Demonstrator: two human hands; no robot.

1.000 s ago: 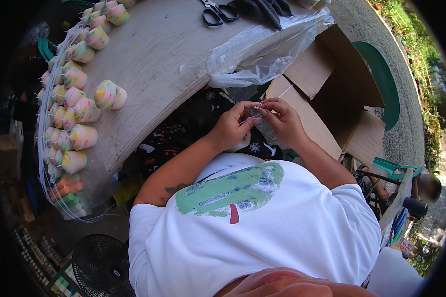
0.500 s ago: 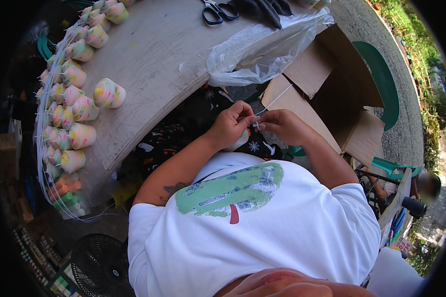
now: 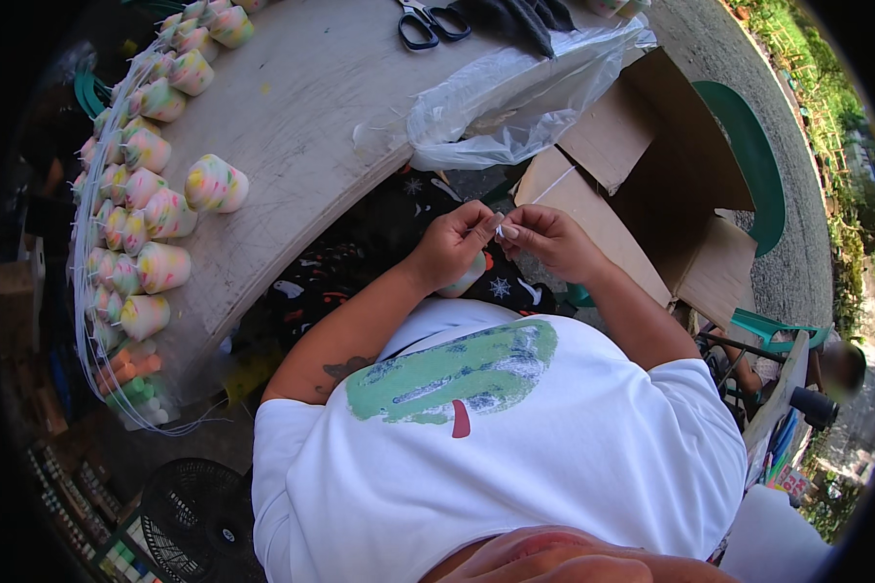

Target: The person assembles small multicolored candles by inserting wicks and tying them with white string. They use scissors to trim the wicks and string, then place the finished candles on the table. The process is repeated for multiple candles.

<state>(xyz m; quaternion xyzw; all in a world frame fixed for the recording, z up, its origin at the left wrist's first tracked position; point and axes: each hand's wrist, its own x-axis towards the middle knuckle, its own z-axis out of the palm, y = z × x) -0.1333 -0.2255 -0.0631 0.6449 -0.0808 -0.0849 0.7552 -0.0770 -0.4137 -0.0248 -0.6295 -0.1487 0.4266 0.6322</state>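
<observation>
Above my lap, my left hand [image 3: 453,241] and my right hand [image 3: 554,243] meet with fingertips pinched on a thin white cord [image 3: 555,185]. The cord's end sits between the fingertips, and its tail slants up and right across the cardboard flap. Whether a knot is there is too small to tell. Beneath my left hand a pale multicoloured cup-shaped piece [image 3: 469,276] rests against my lap, partly hidden by the hand. A similar cup-shaped piece [image 3: 216,185] stands alone on the table, with white, pink, yellow and green patches.
Rows of similar pieces [image 3: 163,266] line the left edge of the table [image 3: 301,117], beside a bundle of white cords [image 3: 80,291]. Scissors [image 3: 428,24] and a dark cloth [image 3: 520,21] lie at the back. A clear plastic bag [image 3: 476,141] and open cardboard box [image 3: 695,146] stand right.
My fingertips have drawn closer together around the cord's end, and my right hand has shifted slightly left. The loose cord end that hung below the fingers is now mostly hidden.
</observation>
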